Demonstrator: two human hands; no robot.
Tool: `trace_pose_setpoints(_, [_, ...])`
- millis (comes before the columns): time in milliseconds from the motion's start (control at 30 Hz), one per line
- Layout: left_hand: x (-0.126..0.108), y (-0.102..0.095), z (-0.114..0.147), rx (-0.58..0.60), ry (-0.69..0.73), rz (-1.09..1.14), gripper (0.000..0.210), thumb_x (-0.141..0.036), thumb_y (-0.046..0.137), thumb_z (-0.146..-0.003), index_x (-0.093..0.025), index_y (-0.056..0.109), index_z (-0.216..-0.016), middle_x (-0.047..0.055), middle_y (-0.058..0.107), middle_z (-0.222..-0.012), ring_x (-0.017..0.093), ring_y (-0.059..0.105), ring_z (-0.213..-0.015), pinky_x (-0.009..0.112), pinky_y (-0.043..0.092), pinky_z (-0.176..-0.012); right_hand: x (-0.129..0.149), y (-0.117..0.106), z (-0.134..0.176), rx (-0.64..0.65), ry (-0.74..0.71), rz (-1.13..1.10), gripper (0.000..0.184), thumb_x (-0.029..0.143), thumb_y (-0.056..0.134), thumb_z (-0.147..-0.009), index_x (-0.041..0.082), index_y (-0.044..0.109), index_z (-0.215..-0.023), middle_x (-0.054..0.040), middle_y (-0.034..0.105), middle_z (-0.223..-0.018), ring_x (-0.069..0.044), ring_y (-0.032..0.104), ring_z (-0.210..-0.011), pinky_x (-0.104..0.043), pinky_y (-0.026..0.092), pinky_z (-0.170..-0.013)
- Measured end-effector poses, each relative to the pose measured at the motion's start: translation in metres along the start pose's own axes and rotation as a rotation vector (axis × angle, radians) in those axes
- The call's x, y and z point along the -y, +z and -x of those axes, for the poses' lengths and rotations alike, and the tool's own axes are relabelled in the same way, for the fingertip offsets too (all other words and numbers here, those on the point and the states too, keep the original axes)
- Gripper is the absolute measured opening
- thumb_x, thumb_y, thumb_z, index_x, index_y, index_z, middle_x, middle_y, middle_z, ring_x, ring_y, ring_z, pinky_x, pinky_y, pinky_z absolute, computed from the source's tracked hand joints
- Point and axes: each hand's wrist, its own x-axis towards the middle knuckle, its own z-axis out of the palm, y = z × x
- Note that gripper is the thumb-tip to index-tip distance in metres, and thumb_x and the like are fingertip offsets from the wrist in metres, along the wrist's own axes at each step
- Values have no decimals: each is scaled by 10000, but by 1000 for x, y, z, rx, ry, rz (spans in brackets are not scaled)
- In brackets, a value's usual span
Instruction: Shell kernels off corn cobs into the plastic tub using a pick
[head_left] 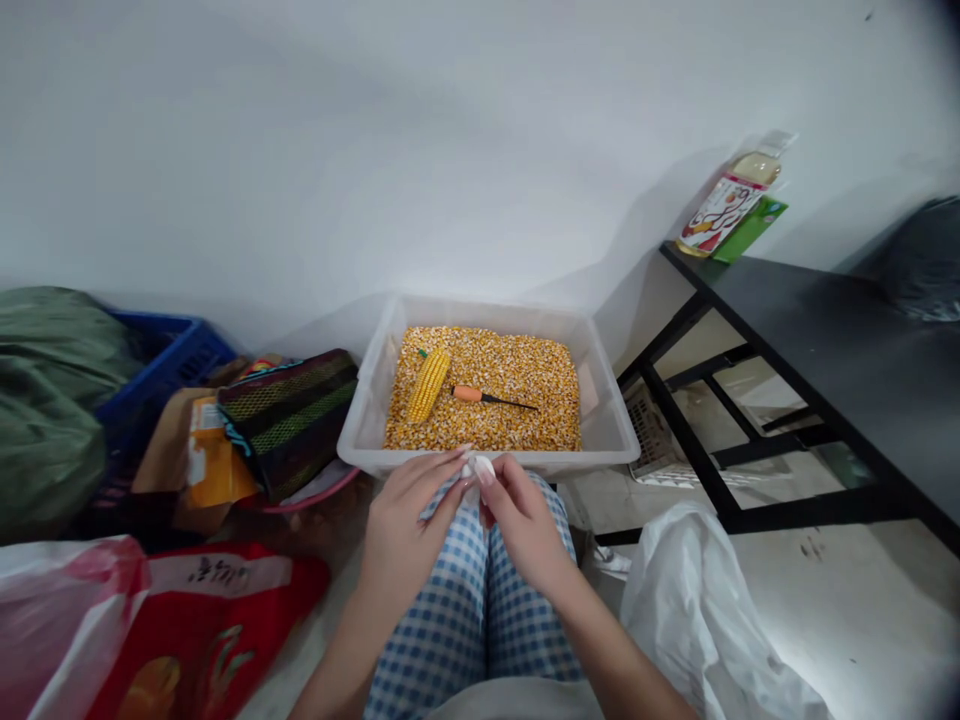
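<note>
- Your left hand (416,505) and your right hand (525,515) meet at the near edge of the big clear tub (606,410).
- The fingertips of both hands are pinched on a small white scrap (480,468). It sits between your hands, right by the tub's near edge. It is too small to tell if it is paper or cloth.
- Loose yellow corn (517,360) covers the floor of the tub.
- An ear of corn (430,385) lies on top, in the left part of the tub.
- A tool with an orange handle (468,394) lies near the middle of the tub, its thin dark end pointing right.
- The tub's near edge stands between your palms and these two things.
- Left of the tub are a striped bag (292,420), a blue crate (176,370) and a red bag (217,630).
- Right of the tub are a black bench (847,350) and a white bag (697,600).
</note>
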Motion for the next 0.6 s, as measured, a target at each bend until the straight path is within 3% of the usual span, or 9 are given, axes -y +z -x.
trace_pose_setpoints(167, [2, 4, 3, -51, 104, -113, 230, -224, 501, -856, -203, 635, -1042, 78, 653, -1082, 210, 588, -1026, 408, 464, -912, -2, 3, -4, -12, 42, 6, 357, 545, 390, -887, 220, 439, -750, 39, 451, -585, -119, 438, -533, -236, 370, -527])
trace_pose_setpoints(600, [9, -8, 11, -45, 108, -122, 235, -180, 527, -834, -215, 591, -1058, 67, 644, -1063, 208, 582, -1010, 387, 460, -905, -9, 14, -1, 36, 19, 22, 361, 521, 280, -931, 227, 424, -781, 17, 465, -616, -136, 456, -559, -260, 378, -549])
